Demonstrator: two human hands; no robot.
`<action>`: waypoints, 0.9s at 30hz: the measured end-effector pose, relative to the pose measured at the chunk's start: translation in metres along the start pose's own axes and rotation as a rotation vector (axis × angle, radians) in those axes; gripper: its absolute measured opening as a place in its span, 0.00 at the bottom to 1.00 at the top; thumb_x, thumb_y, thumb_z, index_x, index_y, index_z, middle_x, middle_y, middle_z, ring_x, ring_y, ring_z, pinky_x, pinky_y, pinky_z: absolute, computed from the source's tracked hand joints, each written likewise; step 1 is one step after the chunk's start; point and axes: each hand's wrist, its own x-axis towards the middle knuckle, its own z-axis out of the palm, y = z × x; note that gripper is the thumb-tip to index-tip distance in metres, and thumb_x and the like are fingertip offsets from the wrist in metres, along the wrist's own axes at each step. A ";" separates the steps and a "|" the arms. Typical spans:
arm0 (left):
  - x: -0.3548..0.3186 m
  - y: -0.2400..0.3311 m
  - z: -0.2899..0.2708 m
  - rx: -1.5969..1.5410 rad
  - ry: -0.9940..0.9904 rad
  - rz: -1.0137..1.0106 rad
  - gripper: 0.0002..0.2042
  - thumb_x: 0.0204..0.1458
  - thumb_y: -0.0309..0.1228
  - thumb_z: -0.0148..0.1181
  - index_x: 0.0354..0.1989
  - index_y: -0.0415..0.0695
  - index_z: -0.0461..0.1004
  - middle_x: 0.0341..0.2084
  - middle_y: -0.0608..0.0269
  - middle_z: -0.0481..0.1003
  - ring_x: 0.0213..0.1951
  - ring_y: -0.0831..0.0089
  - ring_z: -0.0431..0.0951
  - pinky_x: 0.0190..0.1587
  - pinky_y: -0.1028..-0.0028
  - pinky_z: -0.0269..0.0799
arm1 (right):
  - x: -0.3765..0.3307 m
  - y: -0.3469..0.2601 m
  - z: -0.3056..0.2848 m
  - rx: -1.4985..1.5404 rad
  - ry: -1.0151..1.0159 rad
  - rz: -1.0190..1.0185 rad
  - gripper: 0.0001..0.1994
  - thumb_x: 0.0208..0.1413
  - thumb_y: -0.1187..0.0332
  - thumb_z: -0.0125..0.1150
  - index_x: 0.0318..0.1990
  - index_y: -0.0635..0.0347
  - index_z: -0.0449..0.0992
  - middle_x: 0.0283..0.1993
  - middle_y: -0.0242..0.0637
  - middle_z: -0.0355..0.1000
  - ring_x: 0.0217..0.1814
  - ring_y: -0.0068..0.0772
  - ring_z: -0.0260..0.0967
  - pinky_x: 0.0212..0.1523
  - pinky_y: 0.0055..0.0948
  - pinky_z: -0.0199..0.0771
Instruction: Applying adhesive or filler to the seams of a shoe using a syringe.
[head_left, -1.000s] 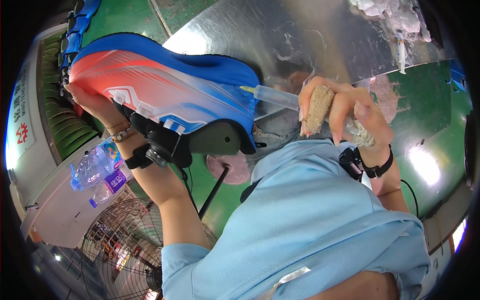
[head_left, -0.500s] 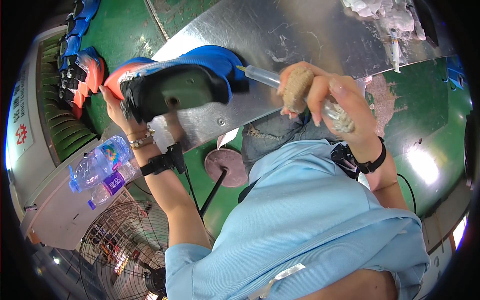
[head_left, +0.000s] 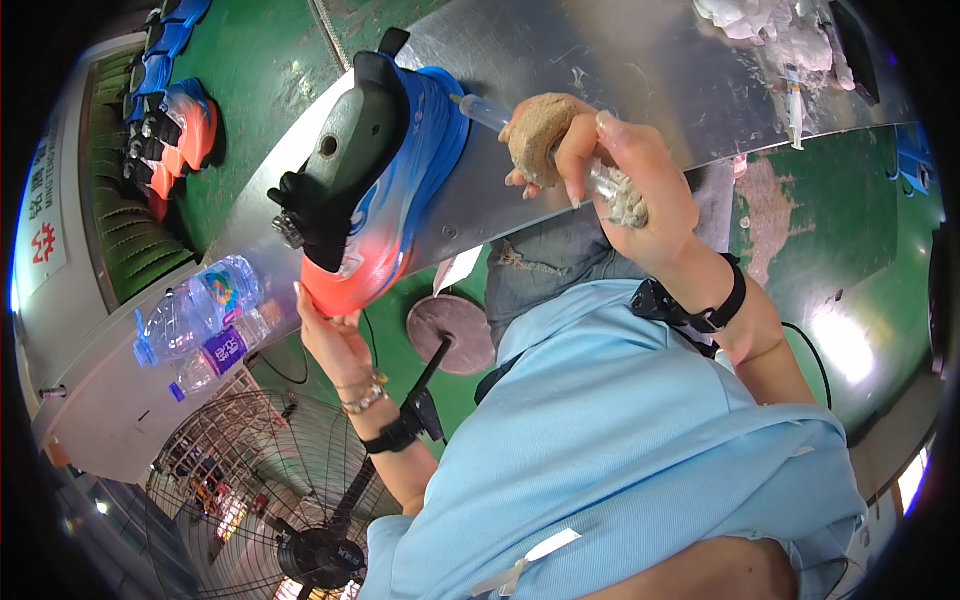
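Observation:
A running shoe (head_left: 425, 150), blue fading to orange-red, is tilted above the metal table. A dark green shoe last (head_left: 365, 135) with a round hole fills its opening, and black laces hang at the front. My left hand (head_left: 335, 345) grips the orange-red end from below, its fingers partly hidden by the shoe. My right hand (head_left: 645, 175) is closed round a clear syringe (head_left: 484, 113) with a yellowish tip, which points at the blue end. The tip is close to the shoe; whether it touches, I cannot tell. The same hand also holds a tan sponge-like pad (head_left: 545, 130).
The metal table (head_left: 540, 50) bears crumpled white tissue (head_left: 740, 15) and another syringe (head_left: 795, 105) at the far right. More blue and orange shoes (head_left: 185, 130) line the far left. Two plastic bottles (head_left: 205, 310) lie at left, above a fan (head_left: 270, 480).
The shoe has been turned so its orange-red end points toward me and its blue end away. My left hand has come nearer and right; my right hand with the syringe has shifted left.

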 end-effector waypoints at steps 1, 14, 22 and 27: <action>-0.009 -0.001 -0.006 -0.030 -0.079 -0.056 0.18 0.56 0.43 0.49 0.43 0.39 0.68 0.38 0.61 0.74 0.35 0.74 0.77 0.31 0.76 0.77 | 0.001 0.001 0.001 0.002 -0.005 0.004 0.23 0.61 0.63 0.30 0.21 0.70 0.67 0.25 0.43 0.65 0.33 0.35 0.67 0.41 0.32 0.68; -0.068 -0.052 0.001 -0.121 -0.644 -0.266 0.25 0.53 0.43 0.52 0.53 0.36 0.60 0.49 0.55 0.67 0.49 0.66 0.71 0.49 0.65 0.69 | -0.010 -0.009 0.008 0.079 0.030 0.127 0.22 0.60 0.60 0.30 0.24 0.68 0.64 0.23 0.42 0.58 0.35 0.51 0.67 0.35 0.37 0.69; -0.072 -0.056 0.032 -0.273 -0.822 -0.322 0.35 0.39 0.43 0.66 0.52 0.36 0.60 0.47 0.52 0.68 0.48 0.62 0.71 0.50 0.65 0.69 | -0.011 -0.037 0.013 0.041 -0.001 0.208 0.21 0.60 0.61 0.30 0.23 0.68 0.63 0.27 0.47 0.61 0.33 0.47 0.66 0.36 0.37 0.70; -0.086 -0.049 0.064 -0.440 -0.856 -0.379 0.34 0.36 0.38 0.68 0.51 0.33 0.61 0.44 0.54 0.70 0.45 0.66 0.73 0.49 0.68 0.69 | -0.020 -0.061 0.017 0.024 -0.020 0.344 0.24 0.62 0.61 0.30 0.18 0.67 0.64 0.30 0.46 0.67 0.34 0.32 0.64 0.40 0.29 0.65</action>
